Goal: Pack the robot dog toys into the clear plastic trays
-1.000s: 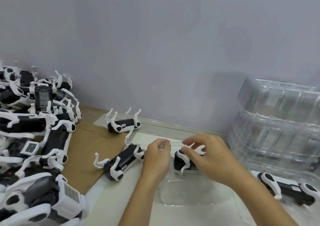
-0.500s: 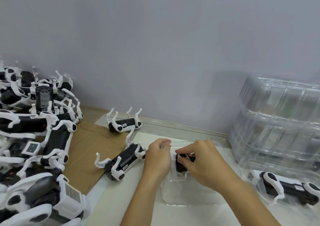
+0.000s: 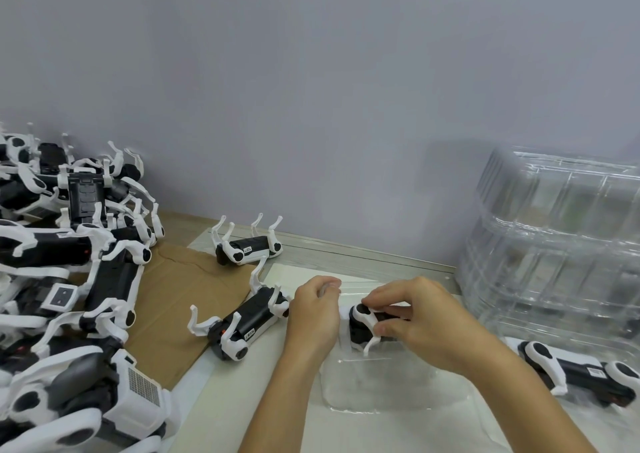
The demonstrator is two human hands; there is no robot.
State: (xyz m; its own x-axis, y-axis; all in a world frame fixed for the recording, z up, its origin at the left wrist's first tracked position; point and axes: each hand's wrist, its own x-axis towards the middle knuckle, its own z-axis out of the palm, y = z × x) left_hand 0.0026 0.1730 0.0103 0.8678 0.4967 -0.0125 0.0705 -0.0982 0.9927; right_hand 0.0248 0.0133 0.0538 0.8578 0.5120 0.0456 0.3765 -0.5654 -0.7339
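Observation:
My right hand (image 3: 420,317) grips a black-and-white robot dog toy (image 3: 363,324) and holds it down in the far end of a clear plastic tray (image 3: 377,390) that lies on the table in front of me. My left hand (image 3: 313,314) pinches the tray's far left edge, just left of the toy. Two more toy dogs lie on their backs, legs up, to the left: one (image 3: 242,324) beside my left hand and one (image 3: 247,250) near the wall. Another dog (image 3: 575,366) lies in a clear tray at the right.
A heap of robot dog toys (image 3: 69,262) of mixed sizes covers the left side, partly on a brown cardboard sheet (image 3: 180,296). A tall stack of clear trays (image 3: 554,251) stands at the right against the grey wall.
My right hand has come down and towards me, pushing the toy dog lower into the tray. My left hand has stayed on the tray's edge.

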